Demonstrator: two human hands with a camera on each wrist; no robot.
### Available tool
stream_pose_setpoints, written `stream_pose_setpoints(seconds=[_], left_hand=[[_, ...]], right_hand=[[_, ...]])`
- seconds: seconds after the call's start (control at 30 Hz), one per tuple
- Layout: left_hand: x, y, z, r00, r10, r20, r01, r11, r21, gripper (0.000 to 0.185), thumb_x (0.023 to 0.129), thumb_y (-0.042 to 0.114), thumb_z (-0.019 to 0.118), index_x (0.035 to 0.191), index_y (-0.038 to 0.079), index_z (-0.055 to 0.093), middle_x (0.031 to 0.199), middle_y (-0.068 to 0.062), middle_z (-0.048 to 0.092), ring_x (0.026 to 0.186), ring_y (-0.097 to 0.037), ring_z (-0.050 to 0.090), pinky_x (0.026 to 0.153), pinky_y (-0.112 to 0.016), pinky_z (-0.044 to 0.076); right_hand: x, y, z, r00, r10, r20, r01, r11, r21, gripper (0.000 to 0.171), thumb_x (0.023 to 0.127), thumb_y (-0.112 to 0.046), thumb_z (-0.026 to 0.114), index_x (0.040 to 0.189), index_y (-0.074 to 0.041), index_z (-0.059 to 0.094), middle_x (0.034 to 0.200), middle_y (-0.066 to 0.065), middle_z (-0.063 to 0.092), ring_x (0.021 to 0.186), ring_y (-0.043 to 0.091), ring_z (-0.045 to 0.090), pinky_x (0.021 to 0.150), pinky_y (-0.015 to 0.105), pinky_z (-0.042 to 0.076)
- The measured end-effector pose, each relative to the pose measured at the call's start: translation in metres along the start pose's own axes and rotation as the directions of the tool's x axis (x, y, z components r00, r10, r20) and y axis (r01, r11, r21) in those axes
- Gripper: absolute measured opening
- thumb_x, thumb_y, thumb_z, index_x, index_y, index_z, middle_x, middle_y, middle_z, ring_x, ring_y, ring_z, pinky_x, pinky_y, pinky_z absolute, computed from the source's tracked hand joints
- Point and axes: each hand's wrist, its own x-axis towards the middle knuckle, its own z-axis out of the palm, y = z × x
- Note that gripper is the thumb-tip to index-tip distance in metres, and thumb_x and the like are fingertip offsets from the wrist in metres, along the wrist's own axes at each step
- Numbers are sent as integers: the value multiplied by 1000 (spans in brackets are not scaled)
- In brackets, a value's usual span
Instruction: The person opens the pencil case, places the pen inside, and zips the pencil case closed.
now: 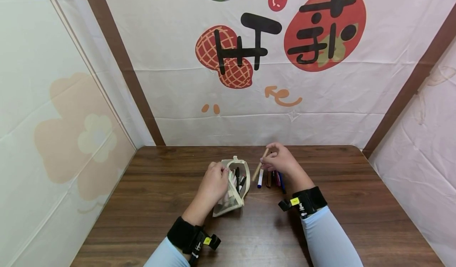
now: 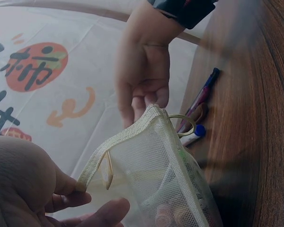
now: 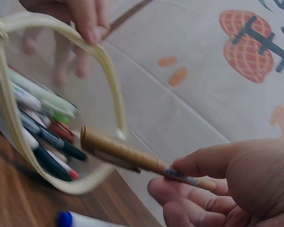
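the left hand (image 1: 213, 184) pinches the rim of a cream mesh pencil pouch (image 1: 232, 188) at table centre, holding its mouth agape; pens (image 3: 42, 127) lie packed inside. at the pouch's two o'clock, the right hand (image 1: 283, 161) pinches a brown capped pen (image 1: 260, 164) between thumb and fingers, tilted above the dark wooden table (image 1: 356, 203). loose pens (image 1: 272, 179) lie beneath that hand, at the pouch's three o'clock.

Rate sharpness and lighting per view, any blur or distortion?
Head view: sharp, evenly lit, wide-angle bowing at the edges. Left wrist view: dim; mesh pouch fairly sharp, table smeared. Right wrist view: brown pen in the right hand sharp, pouch rim blurred.
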Motion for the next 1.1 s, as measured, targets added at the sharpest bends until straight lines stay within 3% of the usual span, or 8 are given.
stream_pose_setpoints(seconds=[0.17, 0.33, 0.5, 0.73, 0.97, 1.1], left_hand=[[0, 1, 0, 1000, 12, -11, -12, 1000, -1, 23, 109, 21, 53, 97, 7, 65, 109, -13, 57, 90, -24, 59, 82, -43, 54], [0, 1, 0, 1000, 18, -21, -18, 1000, 4, 22, 109, 20, 53, 97, 6, 66, 108, -14, 58, 90, -25, 59, 83, -44, 54], [0, 1, 0, 1000, 18, -16, -18, 1000, 5, 22, 109, 20, 54, 97, 6, 65, 108, -14, 58, 88, -24, 59, 79, -41, 53], [1, 1, -2, 1000, 4, -2, -4, 1000, 4, 23, 110, 20, 52, 97, 6, 64, 109, -14, 57, 85, -23, 58, 75, -37, 50], [0, 0, -1, 1000, -15, 15, 15, 1000, 8, 23, 110, 22, 51, 97, 7, 63, 110, -13, 56, 85, -23, 57, 74, -36, 49], [0, 0, 0, 1000, 0, -7, 0, 1000, 12, 22, 109, 20, 53, 95, 7, 63, 109, -13, 57, 88, -24, 58, 79, -40, 51]], right_hand=[[0, -5, 25, 999, -23, 42, 21, 998, 52, 54, 97, -11, 76, 140, -6, 44, 103, 19, 80, 85, 29, 80, 86, 59, 62], [1, -5, 48, 996, -36, 81, 29, 996, 86, 46, 97, -11, 77, 133, -6, 48, 101, 20, 79, 90, 38, 80, 86, 59, 62], [0, -2, 65, 993, -45, 104, 36, 995, 93, 46, 97, -12, 77, 133, -4, 50, 98, 18, 80, 88, 38, 80, 82, 54, 64], [-2, 1, 87, 983, -62, 171, 55, 998, 41, 47, 97, -9, 75, 138, 2, 57, 95, 16, 81, 81, 27, 80, 75, 44, 66], [-4, 1, 91, 982, -61, 178, 77, 993, -85, 54, 94, -10, 76, 146, -3, 60, 92, 10, 82, 82, 23, 80, 74, 37, 66], [-3, 2, 80, 982, -51, 183, 73, 991, -112, 43, 96, -14, 76, 135, 0, 67, 91, 12, 81, 80, 28, 80, 72, 41, 66]])
